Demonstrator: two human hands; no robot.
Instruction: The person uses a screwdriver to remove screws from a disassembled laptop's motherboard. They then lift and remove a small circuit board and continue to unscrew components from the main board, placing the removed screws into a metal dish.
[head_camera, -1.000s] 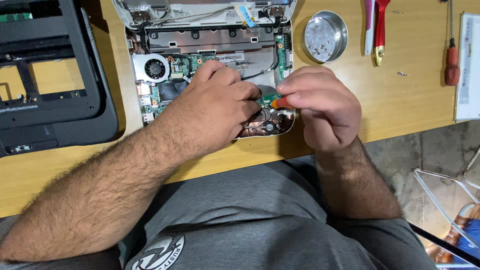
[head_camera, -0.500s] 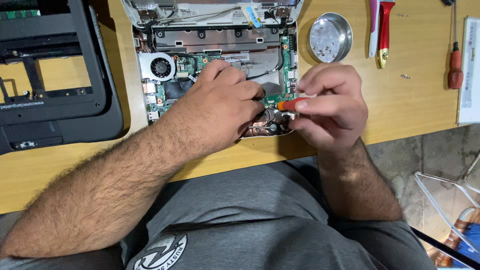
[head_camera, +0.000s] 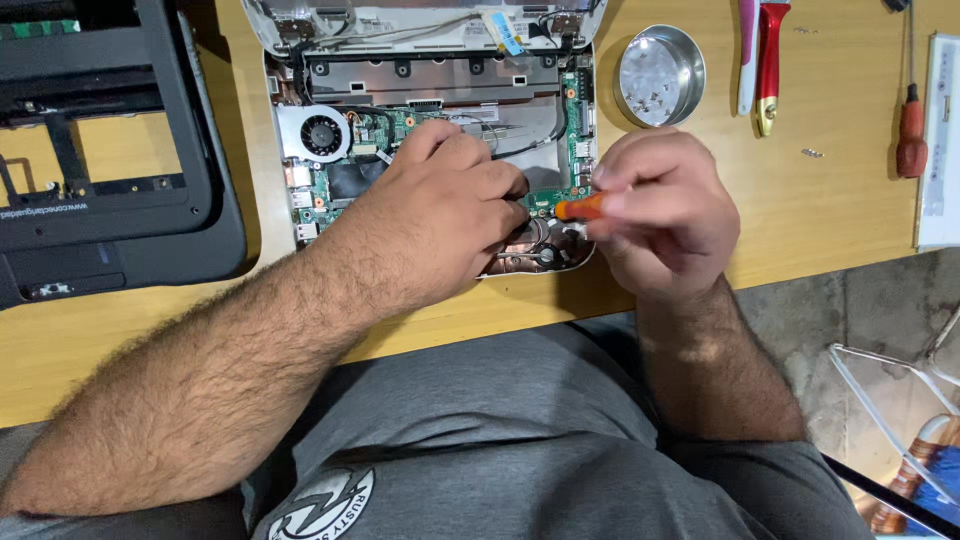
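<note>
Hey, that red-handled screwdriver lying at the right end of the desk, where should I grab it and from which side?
Probably by the red handle, the thick end nearest you, coming straight down from above. The red-handled screwdriver lies flat on the wooden desk, thin shaft pointing away, with open space on its left and a white panel close on its right.

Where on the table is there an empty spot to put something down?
Bare wood shows between the round metal dish and the red-handled screwdriver at the right, save one small screw, and along the near edge of the table under the black laptop cover. It is crowded around the opened laptop, where the left hand and right hand work.
</note>
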